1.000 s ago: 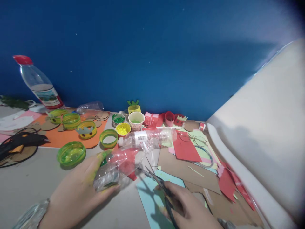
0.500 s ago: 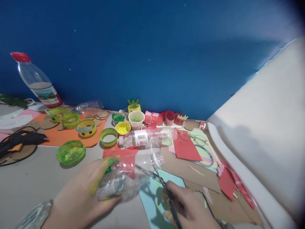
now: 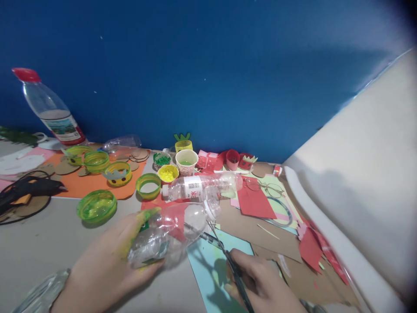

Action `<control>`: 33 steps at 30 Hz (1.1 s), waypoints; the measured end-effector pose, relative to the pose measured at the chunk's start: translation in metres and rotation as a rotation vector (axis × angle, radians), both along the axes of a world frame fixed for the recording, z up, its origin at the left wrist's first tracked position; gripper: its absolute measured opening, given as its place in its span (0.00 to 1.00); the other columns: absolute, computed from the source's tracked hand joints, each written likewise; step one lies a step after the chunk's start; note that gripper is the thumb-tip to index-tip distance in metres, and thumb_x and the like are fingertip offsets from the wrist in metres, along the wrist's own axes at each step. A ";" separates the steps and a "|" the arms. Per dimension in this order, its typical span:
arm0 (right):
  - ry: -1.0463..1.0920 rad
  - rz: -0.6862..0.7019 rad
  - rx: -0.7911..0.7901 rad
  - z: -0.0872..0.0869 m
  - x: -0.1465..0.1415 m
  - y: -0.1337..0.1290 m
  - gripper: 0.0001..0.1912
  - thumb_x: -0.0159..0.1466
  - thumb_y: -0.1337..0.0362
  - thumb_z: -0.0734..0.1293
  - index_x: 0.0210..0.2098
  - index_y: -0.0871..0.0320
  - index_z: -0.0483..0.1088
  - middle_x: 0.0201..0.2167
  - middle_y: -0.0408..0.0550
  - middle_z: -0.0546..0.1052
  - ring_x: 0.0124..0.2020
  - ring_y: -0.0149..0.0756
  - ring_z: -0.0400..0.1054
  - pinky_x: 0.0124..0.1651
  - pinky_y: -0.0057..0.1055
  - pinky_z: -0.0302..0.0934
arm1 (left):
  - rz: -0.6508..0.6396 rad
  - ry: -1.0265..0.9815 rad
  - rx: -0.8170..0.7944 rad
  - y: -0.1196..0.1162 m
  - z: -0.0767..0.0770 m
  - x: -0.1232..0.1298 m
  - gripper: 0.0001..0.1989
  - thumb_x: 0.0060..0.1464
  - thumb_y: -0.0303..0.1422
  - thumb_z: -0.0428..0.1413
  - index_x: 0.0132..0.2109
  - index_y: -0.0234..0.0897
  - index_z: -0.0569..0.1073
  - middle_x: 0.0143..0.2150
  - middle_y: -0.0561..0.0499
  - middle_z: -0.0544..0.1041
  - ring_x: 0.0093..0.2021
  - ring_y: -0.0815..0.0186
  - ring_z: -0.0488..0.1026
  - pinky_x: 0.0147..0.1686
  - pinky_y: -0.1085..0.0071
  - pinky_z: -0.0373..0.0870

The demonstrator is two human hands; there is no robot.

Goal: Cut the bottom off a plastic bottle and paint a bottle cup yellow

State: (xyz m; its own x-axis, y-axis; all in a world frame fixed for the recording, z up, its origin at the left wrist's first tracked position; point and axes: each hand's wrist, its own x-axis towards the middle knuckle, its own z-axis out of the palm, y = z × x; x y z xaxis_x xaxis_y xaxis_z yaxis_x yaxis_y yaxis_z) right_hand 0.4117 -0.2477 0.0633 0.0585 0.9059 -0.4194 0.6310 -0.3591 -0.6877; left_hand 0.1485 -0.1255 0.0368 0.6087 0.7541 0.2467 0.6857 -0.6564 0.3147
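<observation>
My left hand, with yellow-green stains on its fingers, is wrapped round a clear plastic bottle with its neck pointing to the right. In my right hand are dark-handled scissors, their blades parted and pointing up-left near the bottle's neck. Whether the blades touch the plastic cannot be told. Under the scissors lies a light blue sheet, with a pen near the blades. Just behind the held bottle, a second clear bottle with a white label lies on its side.
Green-yellow rings and a green dish stand at the left, near a black glue gun. Further back are paper cups and a red-capped bottle. Red paper, glasses and cardboard lie at the right.
The held bottle and my left hand have shifted slightly up and left, its neck tilting up a little. The scissors sit slightly left and lower, still parted.
</observation>
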 end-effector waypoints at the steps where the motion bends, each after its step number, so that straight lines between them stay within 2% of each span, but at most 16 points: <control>1: -0.006 -0.015 -0.001 0.001 -0.001 0.000 0.13 0.54 0.58 0.63 0.23 0.55 0.52 0.22 0.38 0.59 0.27 0.33 0.53 0.30 0.27 0.46 | 0.003 0.003 0.002 0.000 -0.001 -0.001 0.32 0.50 0.47 0.60 0.58 0.44 0.59 0.50 0.43 0.80 0.46 0.50 0.81 0.45 0.56 0.80; 6: -0.056 -0.057 0.004 -0.002 -0.004 -0.004 0.10 0.52 0.61 0.64 0.24 0.54 0.55 0.23 0.39 0.62 0.28 0.34 0.57 0.30 0.27 0.50 | -0.017 0.007 0.034 -0.003 -0.003 -0.002 0.31 0.47 0.42 0.62 0.57 0.42 0.63 0.50 0.43 0.80 0.47 0.50 0.81 0.45 0.59 0.80; 11: -0.108 -0.133 0.086 -0.008 -0.006 -0.011 0.09 0.51 0.59 0.67 0.29 0.54 0.64 0.27 0.43 0.73 0.31 0.39 0.66 0.34 0.29 0.60 | -0.124 -0.016 0.204 -0.010 0.005 0.005 0.30 0.43 0.36 0.61 0.55 0.40 0.67 0.46 0.43 0.83 0.40 0.53 0.83 0.40 0.66 0.81; 14: -0.128 -0.119 0.121 -0.006 -0.007 -0.012 0.07 0.52 0.59 0.66 0.30 0.53 0.66 0.26 0.43 0.73 0.29 0.39 0.67 0.33 0.29 0.61 | -0.151 -0.032 0.257 -0.013 0.007 0.009 0.29 0.43 0.36 0.62 0.54 0.39 0.68 0.47 0.42 0.83 0.40 0.53 0.83 0.41 0.67 0.81; 17: -0.131 -0.114 0.129 -0.002 -0.007 -0.012 0.07 0.53 0.58 0.66 0.29 0.53 0.67 0.24 0.43 0.73 0.29 0.39 0.67 0.31 0.28 0.61 | -0.111 -0.060 0.177 -0.013 0.007 0.010 0.28 0.44 0.37 0.61 0.54 0.41 0.68 0.45 0.45 0.83 0.39 0.54 0.83 0.40 0.67 0.81; 21: -0.125 -0.101 0.114 0.001 -0.007 -0.010 0.07 0.57 0.58 0.64 0.26 0.54 0.67 0.23 0.44 0.73 0.29 0.39 0.68 0.31 0.27 0.62 | 0.009 -0.084 -0.043 -0.009 0.005 0.006 0.28 0.46 0.41 0.62 0.55 0.43 0.67 0.48 0.46 0.82 0.44 0.52 0.82 0.43 0.62 0.81; 23: -0.114 -0.082 0.106 0.002 -0.006 -0.009 0.07 0.57 0.60 0.63 0.24 0.54 0.66 0.23 0.43 0.73 0.29 0.38 0.67 0.31 0.26 0.61 | 0.012 -0.091 -0.106 -0.005 0.003 0.003 0.33 0.46 0.44 0.62 0.59 0.44 0.65 0.52 0.45 0.81 0.47 0.50 0.81 0.45 0.58 0.81; 26: -0.122 -0.056 0.098 0.002 -0.006 -0.009 0.08 0.58 0.59 0.63 0.24 0.54 0.66 0.23 0.43 0.74 0.28 0.38 0.67 0.31 0.27 0.61 | -0.017 -0.092 -0.146 -0.002 0.002 0.000 0.35 0.47 0.45 0.62 0.61 0.45 0.63 0.53 0.45 0.80 0.47 0.50 0.81 0.44 0.59 0.81; 30: -0.205 -0.081 0.114 0.002 -0.006 -0.011 0.05 0.57 0.59 0.64 0.28 0.53 0.68 0.24 0.44 0.76 0.27 0.40 0.69 0.31 0.30 0.60 | -0.054 -0.077 -0.020 -0.006 0.007 0.004 0.30 0.45 0.40 0.62 0.57 0.44 0.68 0.49 0.45 0.82 0.44 0.51 0.82 0.41 0.62 0.82; 33: -0.211 -0.100 0.121 0.003 -0.008 -0.013 0.06 0.54 0.58 0.65 0.30 0.52 0.68 0.25 0.45 0.77 0.28 0.41 0.70 0.31 0.31 0.60 | -0.139 -0.046 0.124 -0.013 0.011 0.008 0.27 0.41 0.34 0.60 0.52 0.40 0.72 0.46 0.43 0.84 0.39 0.52 0.83 0.39 0.66 0.82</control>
